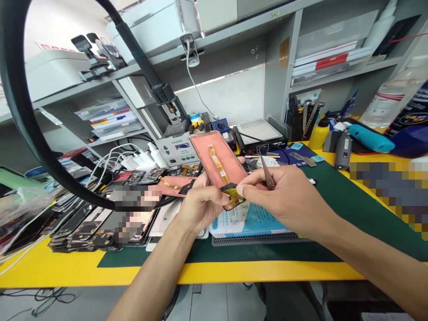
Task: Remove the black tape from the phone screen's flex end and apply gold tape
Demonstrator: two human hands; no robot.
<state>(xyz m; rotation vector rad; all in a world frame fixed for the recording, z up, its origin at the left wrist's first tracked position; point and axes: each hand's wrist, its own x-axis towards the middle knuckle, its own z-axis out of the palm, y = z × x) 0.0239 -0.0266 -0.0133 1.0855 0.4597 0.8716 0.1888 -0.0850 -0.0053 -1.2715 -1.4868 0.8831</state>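
A phone screen panel with a pinkish back and an orange flex cable is tilted up in my left hand, whose thumb lies near its lower edge. My right hand pinches at the dark and yellow flex part at the panel's lower end. Metal tweezers also rest in my right hand, their tips pointing up and away. Beneath both hands is a blue and white work pad. Another pink panel with a flex cable lies just left of my left hand.
Stacked phone parts cover the left of the yellow table. A green mat extends right. Behind stand a soldering station, a heating plate and a yellow bottle. A black ring arm hangs at upper left.
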